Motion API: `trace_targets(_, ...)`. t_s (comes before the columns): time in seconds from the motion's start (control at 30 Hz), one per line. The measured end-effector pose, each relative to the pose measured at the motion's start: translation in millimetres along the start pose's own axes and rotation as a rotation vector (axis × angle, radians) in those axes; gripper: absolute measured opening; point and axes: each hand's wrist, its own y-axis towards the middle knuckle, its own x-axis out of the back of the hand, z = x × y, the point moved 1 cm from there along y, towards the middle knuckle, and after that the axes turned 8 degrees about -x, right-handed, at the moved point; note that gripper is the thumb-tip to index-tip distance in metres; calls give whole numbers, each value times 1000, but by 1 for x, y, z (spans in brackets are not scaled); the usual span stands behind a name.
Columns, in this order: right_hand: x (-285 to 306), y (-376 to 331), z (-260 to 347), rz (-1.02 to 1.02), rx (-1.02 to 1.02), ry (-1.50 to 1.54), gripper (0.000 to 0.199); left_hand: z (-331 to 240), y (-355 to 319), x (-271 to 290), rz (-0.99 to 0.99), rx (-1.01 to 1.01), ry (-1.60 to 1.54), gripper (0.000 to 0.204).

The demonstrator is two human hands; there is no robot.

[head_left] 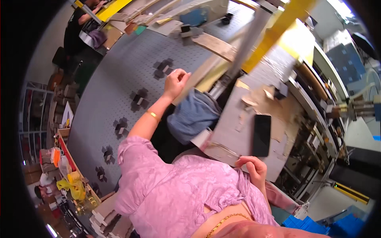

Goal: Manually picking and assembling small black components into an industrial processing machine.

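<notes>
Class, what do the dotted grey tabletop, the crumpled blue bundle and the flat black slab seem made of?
Tabletop: matte, perhaps painted metal or laminate; even grey with rows of dots.
Blue bundle: soft matte fabric, possibly denim; it creases and sags.
Black slab: likely smooth glass or plastic; dark, flat face.

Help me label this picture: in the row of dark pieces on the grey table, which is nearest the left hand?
The row's topmost dark piece, close beside the left hand; the others trail away toward the picture's lower left.
</notes>
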Motion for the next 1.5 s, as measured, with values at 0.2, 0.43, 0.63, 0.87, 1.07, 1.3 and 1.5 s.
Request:
trace_targets(0.2, -90, 53, 12, 63, -19, -217, 24, 224, 18, -8, 76, 364, 541, 44)
trace_targets(0.43, -157, 88, 24, 120, -107, -326, 22, 280, 70, -26, 401, 332, 245, 15)
trace_targets(0.63, -152, 102, 30, 148, 182, -668, 22, 79, 70, 75, 760, 274, -463, 17)
trace_targets(0.87, -114, 85, 88, -30, 590, -765, 38, -131, -8, 137, 809, -408, -347, 19)
trace_targets(1.07, -43, 13, 80, 114, 696, -869, 40, -241, -59, 98, 759, -692, -350, 17)
trace_targets(1.3, 54, -75, 64, 27, 479, -586, 40, -339, -77, 14, 973, -765, -516, 13)
trace_targets(1.5, 119, -97, 66, -356, 657, -603, 50, -379, -58, -68, 1036, -966, -300, 24)
